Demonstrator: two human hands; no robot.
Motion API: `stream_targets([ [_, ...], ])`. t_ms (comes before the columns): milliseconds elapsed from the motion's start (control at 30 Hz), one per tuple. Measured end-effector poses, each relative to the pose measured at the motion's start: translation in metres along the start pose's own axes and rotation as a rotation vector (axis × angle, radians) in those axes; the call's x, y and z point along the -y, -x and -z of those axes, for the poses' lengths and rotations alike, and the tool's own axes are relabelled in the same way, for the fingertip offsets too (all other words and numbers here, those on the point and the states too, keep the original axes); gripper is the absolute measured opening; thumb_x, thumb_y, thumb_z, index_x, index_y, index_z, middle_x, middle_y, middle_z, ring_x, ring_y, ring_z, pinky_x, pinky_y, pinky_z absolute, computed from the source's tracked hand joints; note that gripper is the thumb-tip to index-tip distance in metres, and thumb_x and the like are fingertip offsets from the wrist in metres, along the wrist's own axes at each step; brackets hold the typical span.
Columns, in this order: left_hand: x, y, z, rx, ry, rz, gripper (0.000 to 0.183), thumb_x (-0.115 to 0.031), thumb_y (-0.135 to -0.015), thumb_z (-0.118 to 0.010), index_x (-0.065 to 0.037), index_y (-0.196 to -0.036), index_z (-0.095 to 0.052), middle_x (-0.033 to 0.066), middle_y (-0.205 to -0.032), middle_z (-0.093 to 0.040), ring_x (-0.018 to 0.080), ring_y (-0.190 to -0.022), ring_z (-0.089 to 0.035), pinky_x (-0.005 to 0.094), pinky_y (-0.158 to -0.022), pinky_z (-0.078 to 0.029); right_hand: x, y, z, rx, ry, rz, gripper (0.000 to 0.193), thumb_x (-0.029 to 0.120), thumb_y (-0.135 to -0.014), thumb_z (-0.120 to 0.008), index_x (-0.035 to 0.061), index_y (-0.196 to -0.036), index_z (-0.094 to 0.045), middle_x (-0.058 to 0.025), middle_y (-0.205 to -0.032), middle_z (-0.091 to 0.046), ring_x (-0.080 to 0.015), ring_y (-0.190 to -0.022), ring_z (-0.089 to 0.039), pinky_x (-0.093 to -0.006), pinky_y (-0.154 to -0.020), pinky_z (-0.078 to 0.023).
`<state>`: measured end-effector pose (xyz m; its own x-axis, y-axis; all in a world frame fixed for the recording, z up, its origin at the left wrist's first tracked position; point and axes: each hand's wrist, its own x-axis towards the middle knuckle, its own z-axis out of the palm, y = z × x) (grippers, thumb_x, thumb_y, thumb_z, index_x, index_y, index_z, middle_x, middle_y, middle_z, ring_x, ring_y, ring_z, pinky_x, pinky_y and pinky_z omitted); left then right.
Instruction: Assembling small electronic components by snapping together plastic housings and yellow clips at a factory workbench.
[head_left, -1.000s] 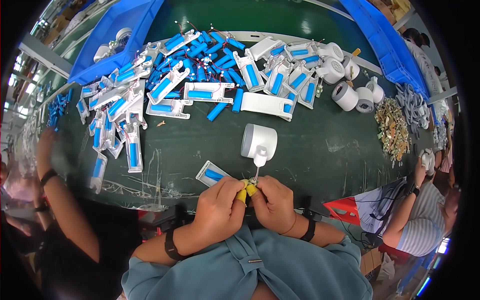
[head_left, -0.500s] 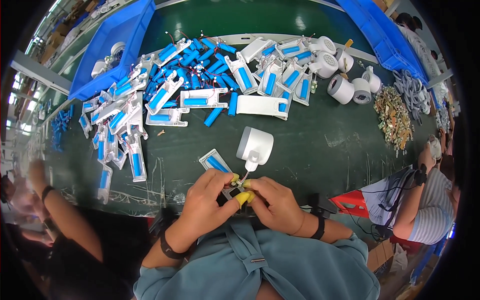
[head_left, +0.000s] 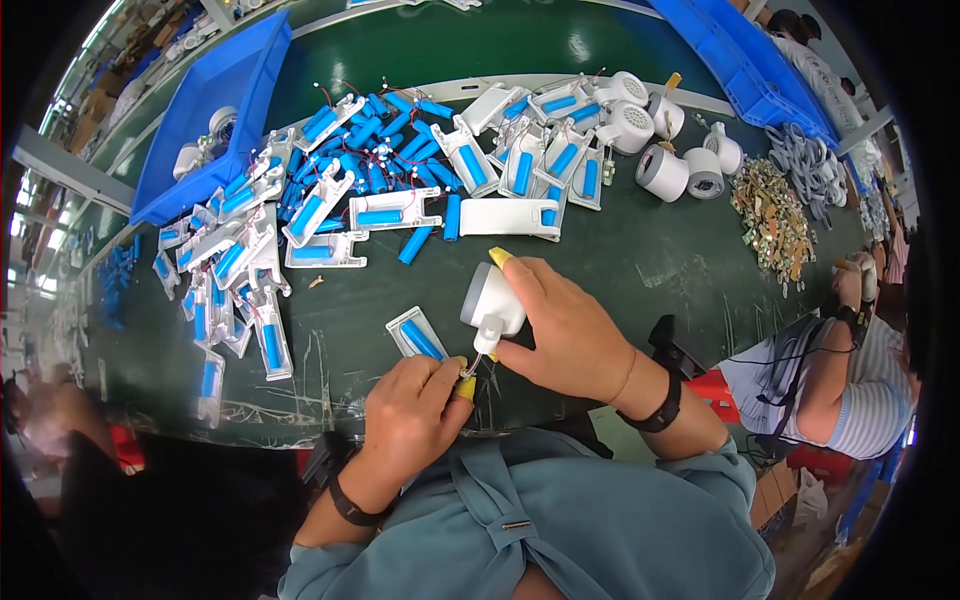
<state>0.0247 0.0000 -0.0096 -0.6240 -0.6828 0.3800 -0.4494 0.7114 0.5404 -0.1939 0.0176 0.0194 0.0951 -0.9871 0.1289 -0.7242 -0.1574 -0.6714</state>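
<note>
A white cup-shaped head [head_left: 503,303] with a grey rim and a short neck lies on the green bench in front of me. My right hand [head_left: 575,325] is closed round its right side, yellow finger covers on the index finger and thumb. Thin wires run from its neck to my left hand [head_left: 412,408]. There the covered thumb and index finger pinch a small circuit board [head_left: 465,375], mostly hidden by the fingers. Just beyond that hand lies a white handle shell [head_left: 402,330] holding a blue cylindrical battery [head_left: 422,340].
Handle shells with batteries [head_left: 232,250] and loose blue batteries [head_left: 375,140] pile up at the far left and middle. More white heads [head_left: 662,172], small circuit boards [head_left: 775,215] and grey parts [head_left: 810,165] lie right. Blue bins [head_left: 255,100] stand behind. Co-workers sit at both sides.
My right hand has left the small board and moved forward and right onto the white head. My left hand keeps its pinch. The view has shifted slightly.
</note>
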Motion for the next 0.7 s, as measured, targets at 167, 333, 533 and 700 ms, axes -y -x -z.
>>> stream_targets([
  [167, -0.002, 0.001, 0.002, 0.042, -0.014, -0.051, 0.035, -0.006, -0.065, -0.075, -0.001, -0.099, -0.067, 0.0093, -0.083, -0.059, 0.0275, -0.07, -0.061, 0.0374, -0.059, -0.051, -0.011, 0.015, -0.016, -0.144, -0.183, 0.006, 0.072, 0.004, -0.072, -0.076, -0.0028, -0.135, -0.043, -0.0188, -0.124, -0.051, -0.0359, -0.111, -0.055, -0.0364, -0.095, -0.045],
  [333, -0.008, 0.001, 0.0, 0.135, 0.041, -0.153, 0.04, -0.01, -0.063, -0.074, 0.0, -0.101, -0.066, 0.0075, -0.085, -0.058, 0.0249, -0.07, -0.06, 0.0361, -0.059, -0.049, -0.02, 0.043, -0.025, -0.209, -0.199, 0.014, 0.083, -0.002, -0.07, -0.079, -0.0023, -0.141, -0.036, -0.0174, -0.125, -0.048, -0.032, -0.112, -0.053, -0.0339, -0.098, -0.043],
  [533, -0.01, -0.003, -0.002, 0.158, 0.044, -0.176, 0.04, -0.01, -0.062, -0.074, 0.0, -0.1, -0.065, 0.0075, -0.084, -0.057, 0.0252, -0.069, -0.059, 0.0357, -0.059, -0.049, -0.023, 0.05, -0.029, -0.226, -0.225, -0.016, 0.083, -0.003, -0.07, -0.079, -0.0017, -0.142, -0.036, -0.0169, -0.129, -0.046, -0.0311, -0.117, -0.05, -0.0336, -0.099, -0.042],
  [700, -0.011, -0.002, -0.004, 0.154, 0.054, -0.163, 0.041, -0.009, -0.061, -0.074, 0.0, -0.099, -0.065, 0.0075, -0.084, -0.057, 0.0251, -0.068, -0.059, 0.0358, -0.059, -0.049, -0.025, 0.052, -0.03, -0.241, -0.22, 0.002, 0.084, -0.003, -0.07, -0.078, -0.0013, -0.142, -0.036, -0.018, -0.13, -0.046, -0.0329, -0.118, -0.05, -0.0349, -0.099, -0.042],
])
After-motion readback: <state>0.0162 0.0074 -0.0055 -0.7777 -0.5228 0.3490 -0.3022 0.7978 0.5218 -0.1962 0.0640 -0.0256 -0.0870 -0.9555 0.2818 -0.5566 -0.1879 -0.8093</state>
